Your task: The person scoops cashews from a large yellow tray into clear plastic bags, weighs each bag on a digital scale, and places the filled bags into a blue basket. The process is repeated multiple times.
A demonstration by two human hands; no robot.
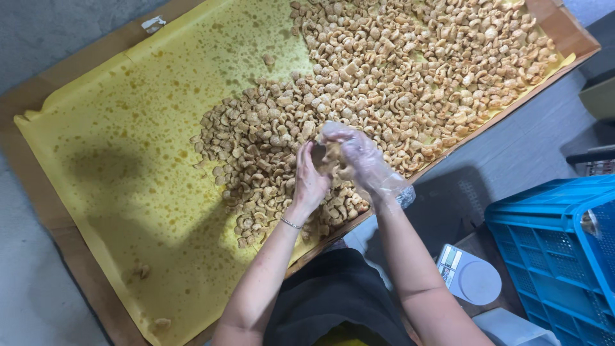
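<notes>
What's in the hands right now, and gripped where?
Both hands, bare left hand and gloved right hand, cup a small clump of fried snack pieces between their fingers; the exact grip spot is hidden.

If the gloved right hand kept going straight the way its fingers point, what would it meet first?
The right hand points up-left toward the left hand, so it would probably meet the piece held between them first, then the heap of fried snack pieces. Depth is unclear.
</notes>
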